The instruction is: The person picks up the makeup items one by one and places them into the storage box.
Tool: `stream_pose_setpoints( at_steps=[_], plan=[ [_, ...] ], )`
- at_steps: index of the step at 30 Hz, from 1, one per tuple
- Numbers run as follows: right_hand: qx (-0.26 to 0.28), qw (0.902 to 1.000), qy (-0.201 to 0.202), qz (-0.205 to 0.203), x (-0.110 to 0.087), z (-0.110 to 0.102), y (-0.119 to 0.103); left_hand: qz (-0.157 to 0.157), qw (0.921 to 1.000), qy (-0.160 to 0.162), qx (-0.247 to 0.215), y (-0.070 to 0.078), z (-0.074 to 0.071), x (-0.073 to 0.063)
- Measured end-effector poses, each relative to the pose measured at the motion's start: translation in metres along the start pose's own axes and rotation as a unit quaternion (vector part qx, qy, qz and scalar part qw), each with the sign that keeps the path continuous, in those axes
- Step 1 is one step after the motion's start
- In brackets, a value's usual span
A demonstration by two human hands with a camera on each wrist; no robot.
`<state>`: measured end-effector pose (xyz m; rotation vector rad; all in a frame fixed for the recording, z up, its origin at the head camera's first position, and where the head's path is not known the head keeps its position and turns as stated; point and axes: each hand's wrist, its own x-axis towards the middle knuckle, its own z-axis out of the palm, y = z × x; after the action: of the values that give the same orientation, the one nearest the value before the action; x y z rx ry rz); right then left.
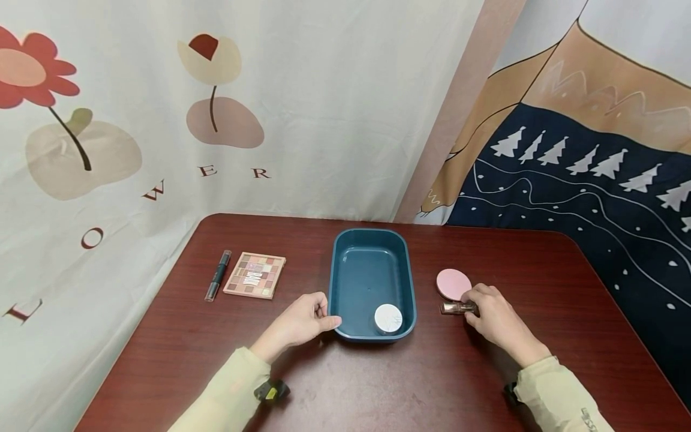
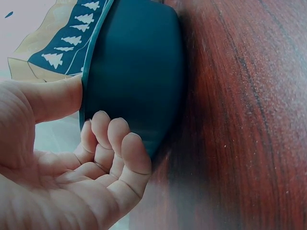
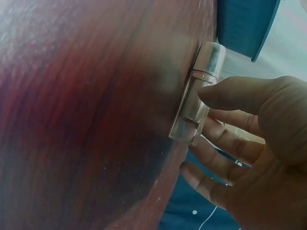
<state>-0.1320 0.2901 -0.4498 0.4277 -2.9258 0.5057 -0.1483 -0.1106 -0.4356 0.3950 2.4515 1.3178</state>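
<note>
1. The left hand point(image 1: 302, 321) is holding the deep blue plastic tray point(image 1: 356, 282) at its near left corner; its grip is clamping on the rim, with the thumb pressing at the edge and the other fingers curling by the outer wall.
2. The right hand point(image 1: 493, 318) is pinching a slim, shiny lipstick tube point(image 1: 452, 308); its grip is closing on the end away from the tray, and the other end is pointing toward the tray. Whether the tube is touching the worktop point(image 1: 345, 384) is hard to tell.
3. A round pink compact point(image 1: 453, 284) is lying just beyond the tube, beside the right fingertips.
4. The tray is standing on the worktop between the two hands, and a round silvery-white jar point(image 1: 388, 318) is sitting inside it, near the near right corner.
5. On the left side of the worktop, an eyeshadow palette point(image 1: 255, 276) is lying near a dark double-ended makeup stick point(image 1: 218, 276), well apart from the tray.
6. Behind, a flower-printed curtain point(image 1: 335, 120) is hanging beside a tree-printed cloth point(image 1: 567, 174).
</note>
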Motion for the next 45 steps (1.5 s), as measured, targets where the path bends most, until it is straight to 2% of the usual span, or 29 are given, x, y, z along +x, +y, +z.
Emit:
stream_pose_setpoints(
  at_steps=[24,38,45],
  plan=[
    [-0.009,0.9996,-0.008,-0.025,-0.001,0.002,0.001,-0.003,1.0,0.0,-0.004,0.001,0.0,0.0],
    [-0.005,0.9979,0.034,-0.054,0.004,-0.006,-0.012,0.001,1.0,0.0,0.001,0.001,-0.001,0.0],
    [0.001,0.9976,0.039,-0.057,0.008,-0.012,-0.023,0.0,1.0,-0.002,0.001,0.001,-0.001,0.0]
  ],
)
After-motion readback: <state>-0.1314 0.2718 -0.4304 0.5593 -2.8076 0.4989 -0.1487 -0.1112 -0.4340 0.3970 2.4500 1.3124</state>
